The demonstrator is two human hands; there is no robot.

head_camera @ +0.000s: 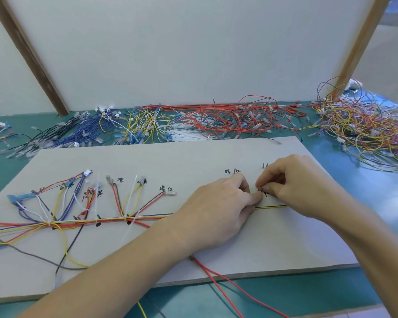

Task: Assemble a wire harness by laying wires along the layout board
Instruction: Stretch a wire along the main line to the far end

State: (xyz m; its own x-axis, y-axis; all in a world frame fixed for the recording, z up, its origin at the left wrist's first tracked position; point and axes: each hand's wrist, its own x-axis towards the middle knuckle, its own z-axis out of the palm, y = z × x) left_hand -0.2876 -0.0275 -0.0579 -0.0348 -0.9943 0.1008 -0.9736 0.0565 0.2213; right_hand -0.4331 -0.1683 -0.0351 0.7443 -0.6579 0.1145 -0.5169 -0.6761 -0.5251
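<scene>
Both hands are meeting over the right part of the layout board (pixel 193 157), which is lying on the green surface (pixel 308 292). The left hand (pixel 218 210) is pressing down on the wire bundle (pixel 106 220), while the right hand (pixel 292 182) is pinching a small dark piece (pixel 260 188) at its fingertips. Loose wires (pixel 228 118) are lying heaped behind the board.

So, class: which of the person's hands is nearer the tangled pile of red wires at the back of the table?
Right. The right hand lies almost directly below the red wire pile; the left hand sits lower.
</scene>
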